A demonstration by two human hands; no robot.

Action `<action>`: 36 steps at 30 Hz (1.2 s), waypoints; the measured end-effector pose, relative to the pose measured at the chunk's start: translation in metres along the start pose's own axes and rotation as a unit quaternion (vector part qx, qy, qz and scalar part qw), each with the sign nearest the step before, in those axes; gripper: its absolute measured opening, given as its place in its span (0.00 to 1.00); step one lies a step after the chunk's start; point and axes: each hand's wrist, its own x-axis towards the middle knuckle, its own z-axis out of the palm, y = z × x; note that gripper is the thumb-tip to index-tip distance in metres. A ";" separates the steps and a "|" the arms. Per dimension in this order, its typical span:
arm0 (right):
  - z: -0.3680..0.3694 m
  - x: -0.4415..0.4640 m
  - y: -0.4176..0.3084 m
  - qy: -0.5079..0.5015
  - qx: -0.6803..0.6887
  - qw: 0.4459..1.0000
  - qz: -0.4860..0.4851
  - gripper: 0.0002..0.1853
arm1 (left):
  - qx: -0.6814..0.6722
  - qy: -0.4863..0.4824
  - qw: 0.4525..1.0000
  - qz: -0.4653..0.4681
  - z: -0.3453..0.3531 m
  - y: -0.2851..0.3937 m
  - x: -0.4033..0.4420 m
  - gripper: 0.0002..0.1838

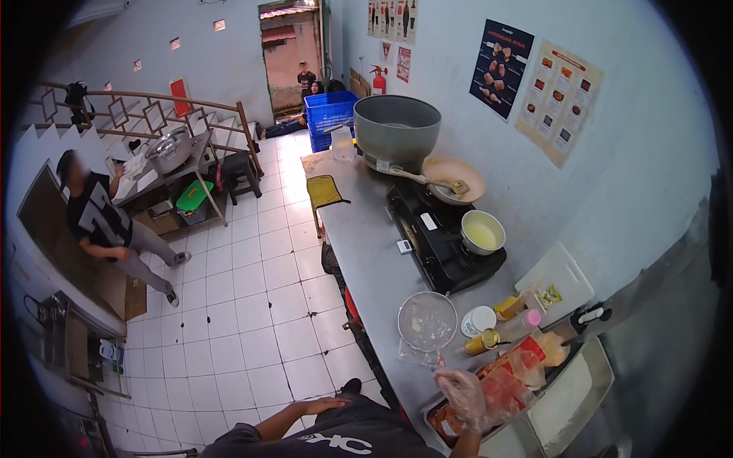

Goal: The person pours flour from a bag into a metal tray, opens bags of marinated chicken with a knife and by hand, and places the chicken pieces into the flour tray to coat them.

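Observation:
My left hand (327,406) lies flat against my dark trousers, bare, its fingers stretched out and holding nothing. A clear plastic glove covers my right hand (464,395), which is over the left part of a metal tray (432,421) of red, raw-looking meat (447,420). Its fingers look extended, with no object visible in them. Plastic bags with red contents (508,385) lie on the tray just right of that hand. Beyond it, a round mesh strainer (427,322) rests on the steel counter (363,263), near a white-lidded tub (479,321) and a gold-lidded jar (481,342).
A black stove (450,263) carries a small pot (482,233) and a pan (458,180); a large pot (397,133) stands behind. At right is a tray of white powder (573,397). A person (103,217) stands at left; others are near the doorway.

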 end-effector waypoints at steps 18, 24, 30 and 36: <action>-0.219 -0.041 0.047 0.245 -0.343 0.907 -0.011 0.09 | 0.121 -0.146 0.940 -0.282 -0.094 -0.057 0.150 0.56; -0.258 -0.021 0.133 0.125 -0.433 0.893 0.002 0.09 | 0.463 0.124 0.877 -0.029 -0.118 -0.057 0.150 0.24; -0.244 -0.001 0.057 0.105 -0.474 0.874 -0.025 0.07 | -0.117 0.310 0.943 0.004 -0.089 -0.082 0.089 0.22; -0.214 0.051 0.182 -0.182 -0.557 0.805 0.092 0.10 | 0.002 0.382 0.924 0.022 -0.067 -0.197 0.056 0.22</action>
